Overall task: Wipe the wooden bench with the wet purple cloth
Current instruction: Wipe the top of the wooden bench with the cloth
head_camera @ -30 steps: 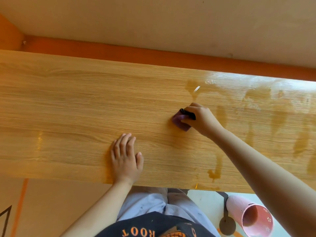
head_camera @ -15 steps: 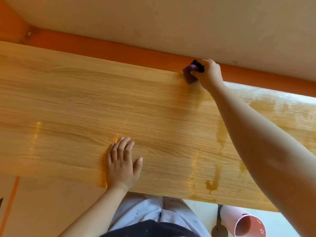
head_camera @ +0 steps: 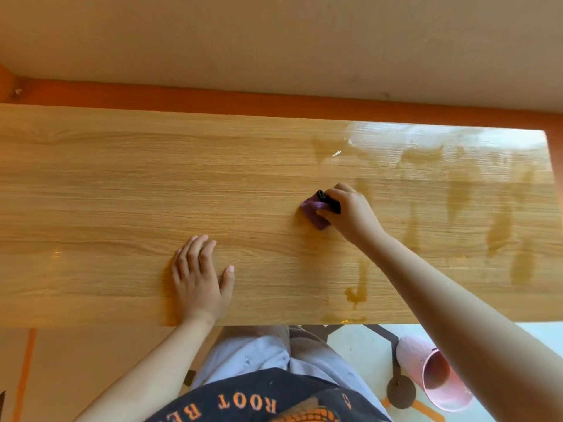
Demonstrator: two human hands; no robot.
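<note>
The purple cloth [head_camera: 313, 212] sits bunched on the wooden counter [head_camera: 122, 193], right of its middle. The right hand [head_camera: 350, 213] has its grip clamped on the cloth. The left hand [head_camera: 199, 278] lies flat near the front edge, grip apart. Wet streaks [head_camera: 499, 229] darken the counter's right part.

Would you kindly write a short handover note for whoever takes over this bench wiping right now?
Right hand grips the purple cloth, pressed on the bench just right of centre.
Left hand rests flat on the bench near the front edge, holding nothing.
Done: the right part shows wet streaks, so it looks wiped.
To do: the stretch left of the cloth looks dry; probably wipe it next.
A pink bucket lies tipped on the floor at the right.
</note>
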